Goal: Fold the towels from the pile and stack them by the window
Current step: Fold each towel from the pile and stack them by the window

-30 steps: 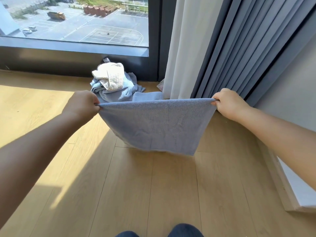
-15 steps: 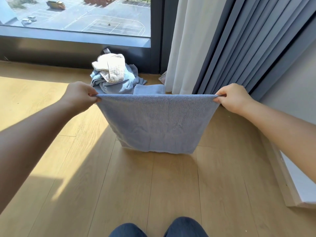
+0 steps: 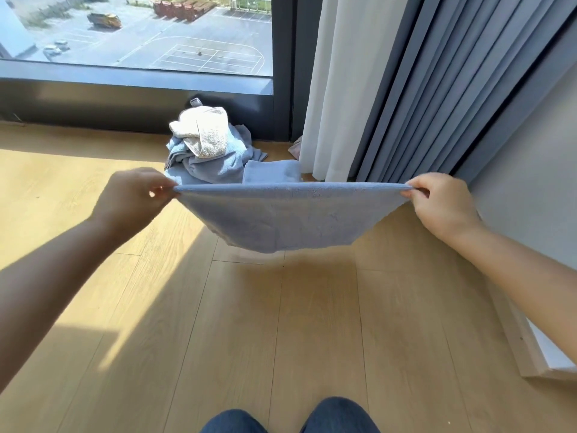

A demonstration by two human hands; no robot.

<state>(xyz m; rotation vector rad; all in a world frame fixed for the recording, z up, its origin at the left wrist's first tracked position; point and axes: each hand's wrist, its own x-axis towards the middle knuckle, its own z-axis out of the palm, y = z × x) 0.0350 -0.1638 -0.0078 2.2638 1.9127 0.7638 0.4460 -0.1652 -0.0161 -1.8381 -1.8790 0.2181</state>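
One blue towel (image 3: 290, 220), taut, doubled

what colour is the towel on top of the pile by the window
Cream white towel, sitting atop the crumpled blue pile; the head view shows it clearly.

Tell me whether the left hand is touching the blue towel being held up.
Touching. The head view shows the left hand pinching the top left corner of the blue towel between thumb and fingers.
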